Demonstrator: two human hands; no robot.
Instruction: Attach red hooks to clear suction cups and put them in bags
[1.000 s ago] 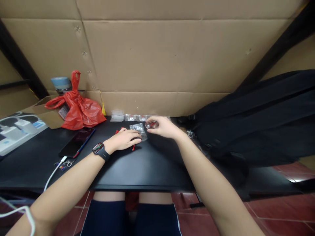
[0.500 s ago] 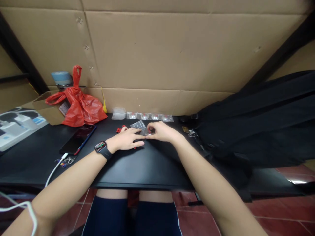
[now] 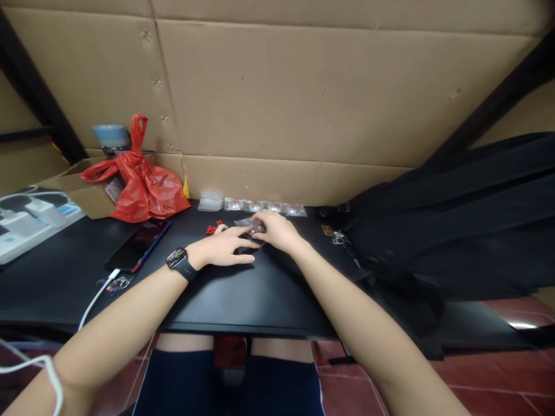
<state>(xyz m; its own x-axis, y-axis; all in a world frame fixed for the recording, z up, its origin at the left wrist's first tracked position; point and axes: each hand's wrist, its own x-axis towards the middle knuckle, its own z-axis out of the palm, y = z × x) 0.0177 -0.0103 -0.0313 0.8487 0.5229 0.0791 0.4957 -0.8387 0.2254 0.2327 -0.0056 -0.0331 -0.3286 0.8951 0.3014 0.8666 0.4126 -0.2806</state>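
My left hand point(image 3: 223, 245) lies palm down on the black desk with its fingers spread, and its fingertips touch a clear plastic bag point(image 3: 243, 222). A dark watch point(image 3: 177, 259) is on that wrist. My right hand point(image 3: 280, 232) is curled over the right part of the bag, thumb and fingers closed around it. Something small and roundish shows inside the plastic, but I cannot make out what it is. Small red pieces point(image 3: 211, 230) lie just beyond my left hand, and a bit of red shows under its fingers.
Behind my hands stands a row of clear packets with round silvery items point(image 3: 255, 205), beside stacked translucent plastic pieces point(image 3: 210, 200). To the left are a phone point(image 3: 139, 245), a red plastic bag point(image 3: 150, 188) and a power strip point(image 3: 26, 237). Black cloth point(image 3: 455, 219) hangs at the right.
My right hand has moved left, closer to my left fingertips, and now covers more of the plastic bag. My left hand has stayed nearly in place.
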